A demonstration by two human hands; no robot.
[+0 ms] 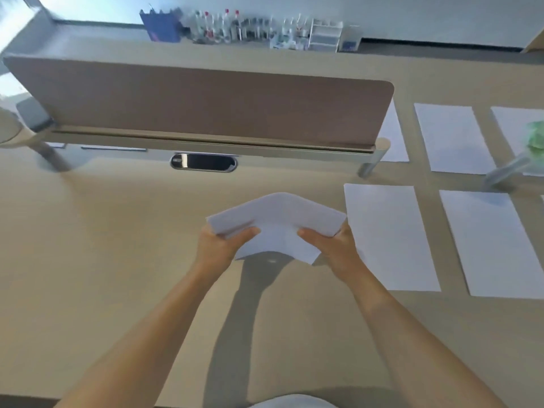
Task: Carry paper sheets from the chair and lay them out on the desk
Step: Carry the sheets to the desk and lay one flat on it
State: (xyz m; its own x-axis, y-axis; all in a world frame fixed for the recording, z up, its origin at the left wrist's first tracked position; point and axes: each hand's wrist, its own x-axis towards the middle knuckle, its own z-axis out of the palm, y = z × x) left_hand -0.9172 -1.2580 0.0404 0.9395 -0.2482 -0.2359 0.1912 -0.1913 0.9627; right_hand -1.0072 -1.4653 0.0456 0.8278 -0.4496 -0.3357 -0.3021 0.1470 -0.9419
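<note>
**A:** You have the stack of paper (276,222) held over the desk (117,260), your left hand (219,245) clamped on its left end and your right hand (332,248) on its right, thumbs on top. Neither hand is free. The chair is out of view, so I judge the carrying is done and the laying out is the step in hand.

**B:** And how do you want the next sheet put down?

**A:** Look to your right: two laid sheets, the near sheet (391,237) and one beyond it (494,245), lie flat in a front row, apart from each other, with more in a back row past the divider panel (206,107). The bare desk in front of you, left of the near sheet, looks like the next place. Peel only the top sheet with one hand's thumb while the other hand keeps the rest pinched, and set it square to its neighbour with a like gap.

**B:** The stack is arched upward in the middle.

**A:** Yes, you are pressing the ends inward, so it humps, and a lower corner hangs loose below. Thin white paper like this bends easily and will likely slide on that smooth, pale, matte top. Ease the squeeze so the sheets lie straighter before you separate one, or two may come away together.

**B:** Anything in the way?

**A:** The glossy oval cable port (203,162) sits further back, by the panel's foot; keep the sheet short of it.
</note>
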